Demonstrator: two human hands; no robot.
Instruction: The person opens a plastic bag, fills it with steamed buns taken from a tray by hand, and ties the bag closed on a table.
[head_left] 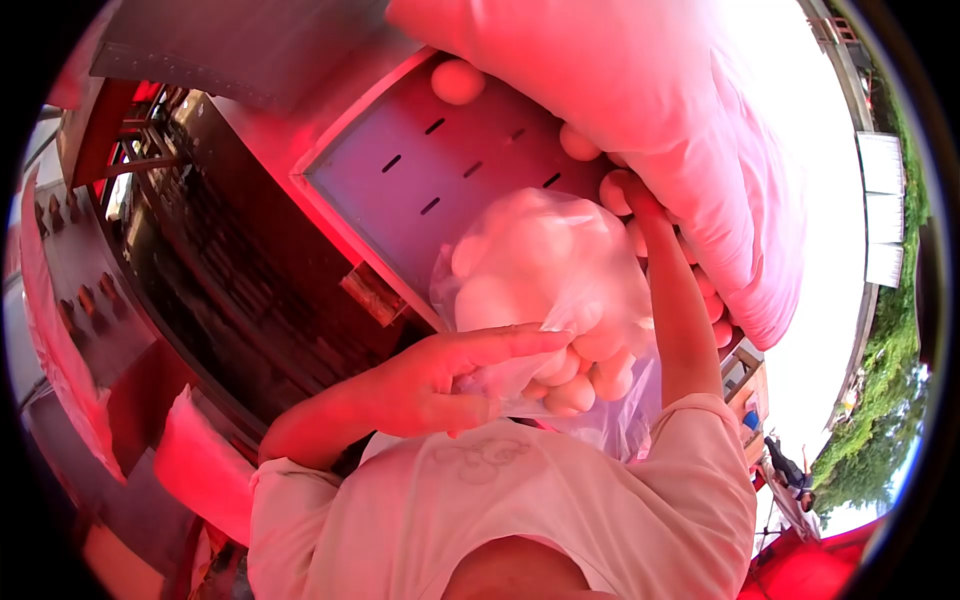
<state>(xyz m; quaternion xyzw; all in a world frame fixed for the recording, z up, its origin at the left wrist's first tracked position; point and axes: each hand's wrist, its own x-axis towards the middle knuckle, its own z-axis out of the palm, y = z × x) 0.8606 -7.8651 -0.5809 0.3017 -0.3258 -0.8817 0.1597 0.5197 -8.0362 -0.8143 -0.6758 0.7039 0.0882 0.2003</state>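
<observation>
A clear plastic bag point(500, 265) full of pale, round, egg-like things bulges in front of my chest. My left hand point(470, 375) holds the bag's near edge, its index finger stretched across the film and its thumb lower down. Beyond the bag, my right hand point(638, 192) reaches to an egg point(613, 194) beside a pink cloth bundle, and its fingers are closed round that egg. More eggs point(712, 305) lie along the bundle's edge, partly hidden by my right forearm. The slotted tray point(370, 195) lies under the bag.
One egg point(458, 82) sits at the tray's far end. The large pink cloth bundle point(690, 110) covers the tray's right side. Dark wooden furniture point(190, 250) stands at the left, with a small box point(373, 293) by the tray. A person point(790, 472) is far off at the right.
</observation>
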